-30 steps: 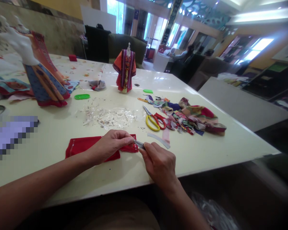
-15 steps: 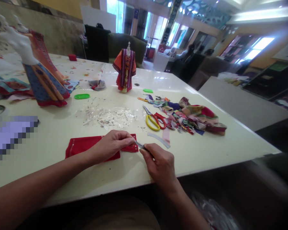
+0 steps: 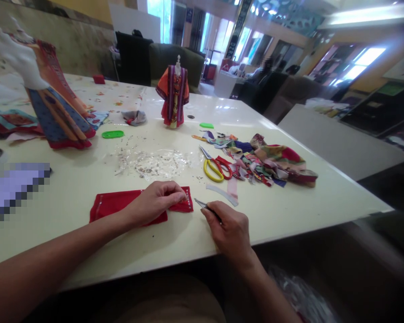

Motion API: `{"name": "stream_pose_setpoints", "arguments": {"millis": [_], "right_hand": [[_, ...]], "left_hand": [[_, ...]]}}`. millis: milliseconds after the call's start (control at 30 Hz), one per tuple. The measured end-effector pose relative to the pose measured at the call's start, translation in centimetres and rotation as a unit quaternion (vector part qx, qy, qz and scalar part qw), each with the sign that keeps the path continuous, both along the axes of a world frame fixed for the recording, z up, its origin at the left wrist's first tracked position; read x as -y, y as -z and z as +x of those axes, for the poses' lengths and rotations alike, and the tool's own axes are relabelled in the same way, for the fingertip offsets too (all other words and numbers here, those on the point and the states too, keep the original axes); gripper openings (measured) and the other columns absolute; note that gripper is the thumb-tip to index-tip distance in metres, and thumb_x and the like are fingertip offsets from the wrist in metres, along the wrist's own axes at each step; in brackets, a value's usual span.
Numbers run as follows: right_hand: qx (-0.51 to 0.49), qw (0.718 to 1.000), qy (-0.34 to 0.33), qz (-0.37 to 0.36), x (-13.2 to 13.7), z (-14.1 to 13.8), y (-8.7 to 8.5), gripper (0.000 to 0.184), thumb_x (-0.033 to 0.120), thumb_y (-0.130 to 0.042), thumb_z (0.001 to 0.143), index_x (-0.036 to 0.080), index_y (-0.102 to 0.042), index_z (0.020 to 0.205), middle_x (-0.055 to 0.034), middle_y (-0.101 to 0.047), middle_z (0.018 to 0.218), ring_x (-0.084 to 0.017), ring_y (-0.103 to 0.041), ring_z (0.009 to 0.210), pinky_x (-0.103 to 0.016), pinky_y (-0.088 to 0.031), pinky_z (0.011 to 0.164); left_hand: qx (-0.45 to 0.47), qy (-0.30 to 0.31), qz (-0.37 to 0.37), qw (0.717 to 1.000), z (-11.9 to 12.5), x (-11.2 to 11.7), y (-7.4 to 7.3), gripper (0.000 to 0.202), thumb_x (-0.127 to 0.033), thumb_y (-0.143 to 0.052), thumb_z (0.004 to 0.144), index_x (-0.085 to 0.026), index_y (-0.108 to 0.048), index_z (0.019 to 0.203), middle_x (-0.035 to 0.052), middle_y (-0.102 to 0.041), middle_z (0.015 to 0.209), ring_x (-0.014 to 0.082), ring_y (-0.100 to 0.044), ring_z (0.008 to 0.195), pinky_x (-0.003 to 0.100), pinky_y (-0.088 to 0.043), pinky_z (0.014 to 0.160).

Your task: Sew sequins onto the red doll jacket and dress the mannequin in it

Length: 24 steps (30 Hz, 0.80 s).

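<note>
A red cloth strip [image 3: 116, 205] with small beads along its right edge lies flat near the table's front. My left hand [image 3: 155, 200] rests on it, fingers pinched together on the cloth's right part. My right hand [image 3: 227, 226] sits just right of the cloth, closed on thin metal tweezers [image 3: 204, 206] whose tips point toward the cloth's beaded edge, a short gap away.
Loose beads on clear plastic [image 3: 156, 163] lie behind the cloth. Yellow-and-red scissors [image 3: 213, 167] and a pile of fabric scraps [image 3: 269, 161] sit to the right. A small dressed mannequin [image 3: 173, 96] and a bigger one [image 3: 52, 101] stand further back. Table edge [image 3: 289, 233] runs close by.
My right hand has drawn back to the right, taking the tweezers' tips off the cloth's edge. My left hand stays on the cloth.
</note>
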State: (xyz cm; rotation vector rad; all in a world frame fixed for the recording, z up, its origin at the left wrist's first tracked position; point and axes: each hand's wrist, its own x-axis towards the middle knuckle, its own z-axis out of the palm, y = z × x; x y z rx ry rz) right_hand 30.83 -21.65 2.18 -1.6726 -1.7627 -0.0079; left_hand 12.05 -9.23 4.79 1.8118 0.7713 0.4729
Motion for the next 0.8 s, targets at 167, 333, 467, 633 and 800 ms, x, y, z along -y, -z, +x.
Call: {"name": "stream_pose_setpoints", "arguments": {"millis": [167,333,467,633,800], "right_hand": [[0.111,0.993,0.005,-0.032,0.3,1.2,0.8,0.027,0.031,-0.048,0.097,0.018,-0.058,0.076,-0.0007,-0.061,0.069,-0.012,-0.054,0.062,-0.025,-0.030,0.059],[0.178,0.982,-0.017,-0.067,0.3,1.6,0.8,0.027,0.031,-0.047,0.097,0.019,-0.057,0.075,0.0002,-0.059,0.067,-0.011,-0.051,0.059,-0.027,-0.024,0.057],[0.194,0.977,-0.030,-0.083,0.3,1.4,0.7,0.025,0.030,-0.047,0.097,0.020,-0.058,0.077,0.0007,-0.059,0.069,-0.011,-0.050,0.058,-0.029,-0.022,0.057],[0.205,0.973,-0.040,-0.096,0.2,1.2,0.6,0.026,0.031,-0.045,0.098,0.019,-0.059,0.079,0.0007,-0.061,0.070,-0.011,-0.048,0.056,-0.030,-0.021,0.056],[0.214,0.971,-0.038,-0.099,-0.1,1.1,0.4,0.026,0.031,-0.046,0.097,0.019,-0.059,0.079,0.0005,-0.061,0.070,-0.011,-0.048,0.055,-0.030,-0.020,0.056]], "left_hand": [[-0.030,0.021,0.129,0.991,0.1,-0.2,-0.1,0.021,-0.029,-0.053,0.090,-0.016,-0.066,0.079,0.0020,-0.062,0.080,0.0137,-0.055,0.076,0.027,-0.042,0.071],[-0.049,0.108,0.239,0.964,0.1,-0.3,0.4,0.022,-0.025,-0.050,0.092,-0.015,-0.067,0.082,0.0053,-0.065,0.085,0.0170,-0.057,0.085,0.030,-0.044,0.077],[-0.057,0.145,0.274,0.949,0.2,-0.2,0.7,0.020,-0.020,-0.050,0.093,-0.015,-0.068,0.085,0.0057,-0.068,0.089,0.0167,-0.058,0.087,0.030,-0.045,0.080],[-0.070,0.160,0.293,0.940,0.2,-0.1,0.7,0.018,-0.017,-0.051,0.092,-0.016,-0.068,0.086,0.0053,-0.070,0.092,0.0162,-0.061,0.088,0.029,-0.047,0.081],[-0.083,0.167,0.307,0.933,0.3,-0.2,0.9,0.019,-0.018,-0.050,0.092,-0.016,-0.069,0.088,0.0055,-0.069,0.093,0.0170,-0.061,0.088,0.030,-0.047,0.080]]}}
